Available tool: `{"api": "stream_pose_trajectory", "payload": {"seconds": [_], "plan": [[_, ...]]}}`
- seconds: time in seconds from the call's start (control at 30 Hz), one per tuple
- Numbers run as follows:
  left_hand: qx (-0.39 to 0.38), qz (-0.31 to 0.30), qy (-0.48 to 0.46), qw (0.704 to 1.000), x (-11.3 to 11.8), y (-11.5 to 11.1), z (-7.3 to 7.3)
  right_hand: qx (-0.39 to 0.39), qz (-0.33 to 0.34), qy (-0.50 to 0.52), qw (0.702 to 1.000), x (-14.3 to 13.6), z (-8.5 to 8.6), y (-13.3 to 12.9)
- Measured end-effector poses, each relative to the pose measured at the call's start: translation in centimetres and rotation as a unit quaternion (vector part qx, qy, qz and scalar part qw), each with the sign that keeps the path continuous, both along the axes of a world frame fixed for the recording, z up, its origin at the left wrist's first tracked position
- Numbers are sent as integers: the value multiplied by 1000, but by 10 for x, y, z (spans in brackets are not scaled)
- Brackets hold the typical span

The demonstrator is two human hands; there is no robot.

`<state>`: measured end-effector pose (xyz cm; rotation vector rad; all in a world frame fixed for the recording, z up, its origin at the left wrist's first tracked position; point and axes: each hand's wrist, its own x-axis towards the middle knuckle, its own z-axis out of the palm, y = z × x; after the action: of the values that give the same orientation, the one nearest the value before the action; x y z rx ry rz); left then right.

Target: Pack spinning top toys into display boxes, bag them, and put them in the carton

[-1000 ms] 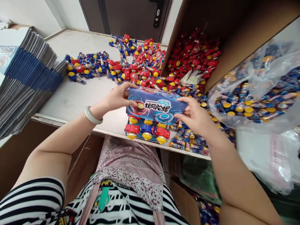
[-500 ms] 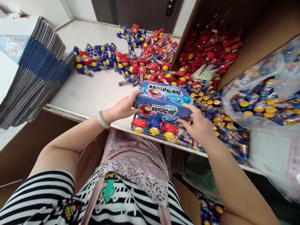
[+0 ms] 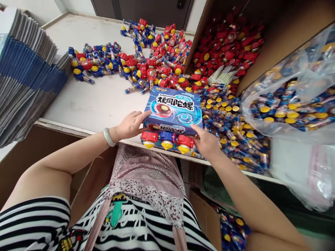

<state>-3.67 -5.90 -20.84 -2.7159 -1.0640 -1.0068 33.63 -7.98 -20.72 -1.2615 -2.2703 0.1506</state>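
Observation:
A blue printed box [image 3: 174,108] with white-and-black lettering lies at the table's front edge. Three spinning-top toys, red, blue [image 3: 166,140] and red, show in a row along its near side, yellow tips toward me. My left hand [image 3: 132,124] grips the box's left side, thumb low near the red toy. On the right side, my right hand [image 3: 205,139] holds the near corner, its index finger on the lid. The lid's top face is turned up to view and looks closed. Beyond the box lies a heap of red and blue toys [image 3: 151,68].
Folded printed cartons [image 3: 28,73] are stacked at the left. A large cardboard box [image 3: 261,66] at the right back holds red toys. Several yellow-capped tubes [image 3: 235,136] spread right of the box, beside a clear plastic bag [image 3: 290,104] of more tubes.
The box's lid has come down flatter, showing more of its top face. Both hands have moved lower with it. The whole view has shifted slightly.

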Motion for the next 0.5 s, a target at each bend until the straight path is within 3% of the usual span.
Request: {"api": "stream_pose_trajectory", "payload": {"seconds": [0.1,0.2,0.27,0.4,0.5], "plan": [[-18,23,17,999,1,-2,-24,-9,65,34,997,3,-29,0],[-17,37,-4,999,4,-1,-42,-6,65,79,995,1,-45,-1],[8,21,-14,1000,5,0,-45,-17,53,82,995,0,-44,-1],[-1,-68,-15,998,-11,-8,-37,-45,48,28,997,11,-20,-13],[-50,-62,-101,992,-34,-9,-29,-34,4,49,998,28,-11,-35]]}}
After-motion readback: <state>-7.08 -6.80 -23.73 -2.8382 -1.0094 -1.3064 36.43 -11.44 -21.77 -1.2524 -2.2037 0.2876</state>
